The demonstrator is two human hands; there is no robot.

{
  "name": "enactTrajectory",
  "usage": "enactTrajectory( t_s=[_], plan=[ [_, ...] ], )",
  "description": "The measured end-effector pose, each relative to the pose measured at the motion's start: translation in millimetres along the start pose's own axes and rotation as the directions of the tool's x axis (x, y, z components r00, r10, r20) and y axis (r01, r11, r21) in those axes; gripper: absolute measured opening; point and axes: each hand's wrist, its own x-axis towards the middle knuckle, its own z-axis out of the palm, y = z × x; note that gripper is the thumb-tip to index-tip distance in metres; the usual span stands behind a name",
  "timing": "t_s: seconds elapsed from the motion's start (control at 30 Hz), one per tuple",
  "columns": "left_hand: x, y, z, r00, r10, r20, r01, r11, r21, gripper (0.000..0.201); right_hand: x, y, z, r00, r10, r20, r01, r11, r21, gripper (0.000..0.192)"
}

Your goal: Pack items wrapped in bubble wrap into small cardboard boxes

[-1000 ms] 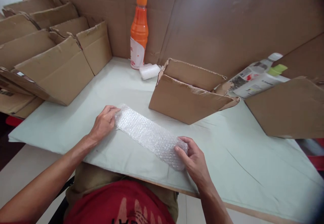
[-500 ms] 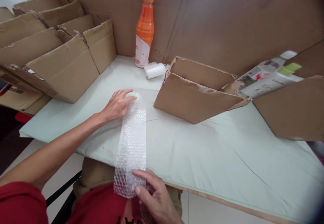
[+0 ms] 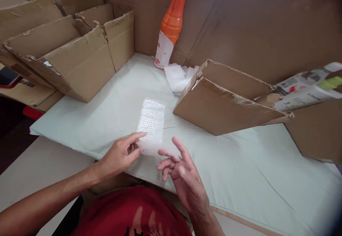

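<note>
A strip of clear bubble wrap (image 3: pixel 151 118) lies flat on the cloth-covered table, its near end turned up into a roll or fold that is blurred by motion. My left hand (image 3: pixel 120 154) has thumb and forefinger closed about the left end of that rolled part. At the other end, my right hand (image 3: pixel 184 175) is turned partly palm up with its fingers spread, close beside the wrap and holding nothing.
An orange bottle (image 3: pixel 172 24) stands at the back, with crumpled white wrap (image 3: pixel 177 79) by its base. Cardboard boxes (image 3: pixel 80 61) fill the left. An open carton (image 3: pixel 224 108) stands right of centre, and plastic bottles (image 3: pixel 301 95) lean at the far right.
The near end of the bubble wrap has been brought up and away from me, leaving a shorter flat strip. My left hand came nearer; my right hand let go. The white wrap by the bottle has loosened.
</note>
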Motion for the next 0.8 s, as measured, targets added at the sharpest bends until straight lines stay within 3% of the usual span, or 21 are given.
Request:
enactTrajectory(
  t_s=[0.1, 0.2, 0.27, 0.33, 0.43, 0.5, 0.6, 0.67, 0.73, 0.8],
  plan=[
    [21.1, -4.9, -0.8, 0.979, -0.197, 0.049, 0.198, 0.980, -0.031, 0.053, -0.1, 0.8, -9.3, 0.977, -0.210, -0.031, 0.186, 0.916, -0.356, 0.052],
    [30.7, -10.9, -0.2, 0.977, -0.200, 0.070, 0.200, 0.980, 0.004, 0.065, 5.1, 2.7, -15.8, 0.921, -0.359, 0.153, 0.352, 0.595, -0.722, 0.040],
    [31.6, -14.3, 2.1, 0.979, -0.187, 0.076, 0.184, 0.982, 0.052, 0.068, 16.8, 5.7, -16.1, 0.877, -0.358, 0.320, 0.442, 0.343, -0.829, 0.044],
    [28.7, -16.3, 3.8, 0.987, -0.152, 0.060, 0.143, 0.981, 0.128, 0.068, 33.0, 10.3, -14.9, 0.852, -0.289, 0.437, 0.491, 0.148, -0.859, 0.046],
    [17.3, -16.5, 2.3, 0.998, 0.027, -0.064, -0.008, 0.961, 0.275, 0.062, 53.4, 16.7, -13.9, 0.829, -0.217, 0.516, 0.525, -0.020, -0.851, 0.036],
    [6.3, -15.6, -0.4, 0.969, 0.214, -0.122, -0.154, 0.913, 0.378, 0.059, 58.7, 17.4, -13.6, 0.813, -0.225, 0.537, 0.542, -0.045, -0.839, 0.035],
    [-9.3, -15.6, -0.8, 0.919, 0.393, -0.029, -0.344, 0.835, 0.429, 0.056, 56.6, 12.0, -12.0, 0.819, -0.233, 0.525, 0.546, 0.031, -0.837, 0.037],
    [-16.1, -16.4, 3.0, 0.908, 0.419, 0.000, -0.387, 0.838, 0.384, 0.050, 52.5, 7.1, -10.8, 0.844, -0.207, 0.495, 0.528, 0.153, -0.835, 0.035],
    [-19.6, -16.5, 7.9, 0.913, 0.405, -0.050, -0.370, 0.873, 0.317, 0.047, 47.3, 3.7, -11.3, 0.869, -0.165, 0.466, 0.495, 0.296, -0.817, 0.032],
    [-20.1, -15.4, 11.1, 0.931, 0.350, -0.103, -0.316, 0.915, 0.252, 0.043, 39.6, 2.3, -13.9, 0.888, -0.183, 0.422, 0.460, 0.374, -0.805, 0.030]
  ],
)
